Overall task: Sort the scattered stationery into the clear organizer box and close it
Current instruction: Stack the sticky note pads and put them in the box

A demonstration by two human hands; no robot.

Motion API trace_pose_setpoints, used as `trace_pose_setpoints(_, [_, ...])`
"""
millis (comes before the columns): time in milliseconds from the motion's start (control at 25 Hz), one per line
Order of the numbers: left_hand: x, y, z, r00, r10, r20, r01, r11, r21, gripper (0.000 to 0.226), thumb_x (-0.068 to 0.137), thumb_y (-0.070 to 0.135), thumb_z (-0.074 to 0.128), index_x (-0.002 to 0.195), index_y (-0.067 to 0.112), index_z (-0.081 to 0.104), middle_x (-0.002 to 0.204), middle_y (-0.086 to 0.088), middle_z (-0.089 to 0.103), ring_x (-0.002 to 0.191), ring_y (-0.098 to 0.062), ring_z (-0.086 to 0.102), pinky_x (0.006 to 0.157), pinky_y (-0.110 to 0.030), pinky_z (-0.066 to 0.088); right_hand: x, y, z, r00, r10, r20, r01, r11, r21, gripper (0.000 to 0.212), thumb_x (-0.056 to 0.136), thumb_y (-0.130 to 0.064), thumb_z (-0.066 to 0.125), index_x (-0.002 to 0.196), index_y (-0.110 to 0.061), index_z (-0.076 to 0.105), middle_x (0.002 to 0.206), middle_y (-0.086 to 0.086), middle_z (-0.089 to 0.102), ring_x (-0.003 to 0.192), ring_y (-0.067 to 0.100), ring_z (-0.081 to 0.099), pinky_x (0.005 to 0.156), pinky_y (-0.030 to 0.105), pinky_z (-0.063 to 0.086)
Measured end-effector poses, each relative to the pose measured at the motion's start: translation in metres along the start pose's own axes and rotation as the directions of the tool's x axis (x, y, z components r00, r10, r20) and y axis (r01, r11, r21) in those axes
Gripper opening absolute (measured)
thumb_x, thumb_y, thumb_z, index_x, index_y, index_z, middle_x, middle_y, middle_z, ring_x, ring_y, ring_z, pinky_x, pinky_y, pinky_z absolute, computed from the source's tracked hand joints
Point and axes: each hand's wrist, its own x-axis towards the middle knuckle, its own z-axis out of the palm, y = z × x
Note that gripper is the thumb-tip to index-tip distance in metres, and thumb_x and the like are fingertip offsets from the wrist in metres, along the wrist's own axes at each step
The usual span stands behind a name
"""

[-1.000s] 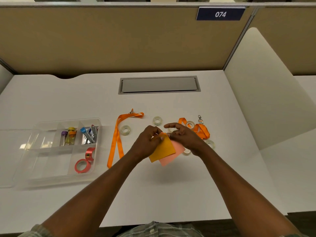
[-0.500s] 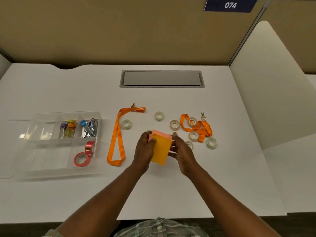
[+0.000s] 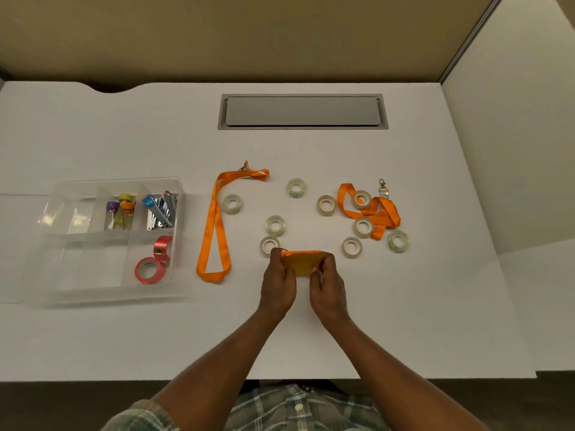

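Two hands meet at the middle of the worktop [image 3: 311, 337]: your left hand [image 3: 278, 284] and right hand [image 3: 329, 290] each pinch a side of a stack of sticky notes [image 3: 303, 263], orange on the face toward you with a pink edge showing along the top. You hold the stack just off the surface, near your body.

Off to your left sits the clear organizer box [image 3: 102, 241], its lid [image 3: 12, 247] swung open flat on the far left side. Its back row holds small bottles with purple, yellow and orange caps [image 3: 121, 211] in the middle compartment, and a bundle of metal clips and a blue-capped item [image 3: 160, 209] in the right one; the back left compartment looks bare apart from glare. Two red tape rolls [image 3: 155, 259] sit in the front right compartment, one flat and one on edge. The large front left section shows nothing.

Between the box and your hands a long orange lanyard [image 3: 216, 225] lies looped. Eight clear tape rolls [image 3: 275, 226] are scattered beyond your hands; one [image 3: 269, 245] sits just beside your left fingertips. Farther right, a second orange lanyard [image 3: 378, 211] is bunched with two rolls lying on or against it. A grey cable hatch [image 3: 303, 112] is set in the worktop's far side.
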Motion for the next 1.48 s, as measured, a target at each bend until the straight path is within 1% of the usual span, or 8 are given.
trace_pose_setpoints(160, [-0.001, -0.001, 0.001, 0.997, 0.071, 0.024, -0.071, 0.997, -0.003, 0.027, 0.093, -0.002, 0.043, 0.114, 0.015, 0.049, 0.099, 0.006, 0.062, 0.088, -0.001, 0.059, 0.072, -0.012, 0.044, 0.006, 0.003, -0.002, 0.999, -0.041, -0.011, 0.041, 0.999, -0.027, 0.023, 0.098, -0.004, 0.044, 0.118, -0.013, 0.05, 0.099, 0.0, 0.065, 0.083, 0.017, 0.061, 0.07, 0.029, 0.047])
trace_pose_setpoints(440, [-0.005, -0.003, 0.004, 0.999, 0.051, 0.014, -0.051, 0.999, 0.005, 0.029, 0.098, 0.004, 0.043, 0.12, 0.021, 0.052, 0.114, 0.008, 0.065, 0.099, -0.007, 0.061, 0.077, -0.006, 0.042, 0.002, 0.006, 0.002, 0.995, -0.07, -0.071, 0.058, 0.985, -0.16, 0.021, 0.099, -0.009, 0.047, 0.117, -0.016, 0.055, 0.101, 0.001, 0.064, 0.092, 0.017, 0.056, 0.075, 0.027, 0.043])
trace_pose_setpoints(560, [-0.006, -0.003, 0.005, 1.0, 0.027, 0.015, -0.027, 1.0, -0.003, 0.027, 0.1, 0.007, 0.042, 0.121, 0.022, 0.05, 0.117, 0.008, 0.064, 0.1, -0.008, 0.059, 0.078, -0.008, 0.041, 0.002, 0.004, 0.002, 0.996, -0.053, -0.07, 0.039, 0.982, -0.184, 0.021, 0.099, -0.008, 0.047, 0.117, -0.013, 0.056, 0.098, 0.004, 0.064, 0.09, 0.021, 0.056, 0.076, 0.032, 0.046])
trace_pose_setpoints(760, [0.0, 0.006, -0.016, 0.999, -0.003, -0.044, 0.002, 1.0, -0.027, 0.014, 0.102, 0.015, 0.043, 0.113, 0.016, 0.052, 0.093, 0.005, 0.062, 0.081, -0.007, 0.059, 0.067, -0.021, 0.044, 0.002, -0.015, 0.002, 0.996, -0.045, -0.082, 0.035, 0.993, -0.113, 0.012, 0.101, -0.012, 0.046, 0.111, -0.013, 0.054, 0.09, 0.002, 0.064, 0.078, 0.021, 0.059, 0.064, 0.033, 0.047])
trace_pose_setpoints(1000, [0.018, 0.01, -0.091, 0.994, -0.024, -0.105, 0.011, 0.992, -0.124, 0.021, 0.103, 0.019, 0.046, 0.119, 0.014, 0.059, 0.108, 0.0, 0.064, 0.096, -0.015, 0.06, 0.074, -0.019, 0.048, 0.008, -0.067, 0.035, 1.0, 0.028, 0.008, -0.029, 0.998, 0.059, 0.013, 0.103, -0.023, 0.048, 0.112, -0.023, 0.057, 0.099, -0.002, 0.066, 0.087, 0.018, 0.063, 0.074, 0.035, 0.05])
trace_pose_setpoints(1240, [0.036, -0.012, -0.21, 0.949, -0.064, -0.308, 0.034, 0.994, -0.102, 0.023, 0.1, 0.02, 0.053, 0.116, 0.008, 0.065, 0.108, -0.009, 0.069, 0.099, -0.022, 0.064, 0.086, -0.034, 0.055, 0.017, -0.145, 0.122, 0.982, -0.011, 0.186, -0.026, 0.981, 0.195, 0.019, 0.101, -0.022, 0.053, 0.118, -0.022, 0.061, 0.113, 0.0, 0.069, 0.101, 0.018, 0.064, 0.088, 0.038, 0.055])
trace_pose_setpoints(1400, [0.045, -0.042, -0.292, 0.902, -0.108, -0.417, 0.095, 0.994, -0.052, 0.021, 0.1, 0.019, 0.053, 0.113, 0.009, 0.066, 0.106, -0.009, 0.069, 0.096, -0.023, 0.063, 0.084, -0.035, 0.054, 0.017, -0.185, 0.182, 0.961, -0.111, 0.254, 0.076, 0.987, 0.142, 0.024, 0.099, -0.026, 0.056, 0.123, -0.023, 0.06, 0.115, -0.005, 0.069, 0.105, 0.015, 0.065, 0.083, 0.019, 0.052])
trace_pose_setpoints(1480, [0.046, -0.062, -0.326, 0.869, -0.139, -0.475, 0.165, 0.986, 0.014, 0.022, 0.1, 0.016, 0.053, 0.113, 0.006, 0.068, 0.106, -0.011, 0.07, 0.093, -0.022, 0.062, 0.081, -0.031, 0.05, 0.013, -0.195, 0.207, 0.933, -0.199, 0.301, 0.191, 0.98, 0.058, 0.034, 0.097, -0.026, 0.059, 0.13, -0.019, 0.056, 0.126, -0.002, 0.065, 0.115, 0.017, 0.062, 0.087, 0.018, 0.049])
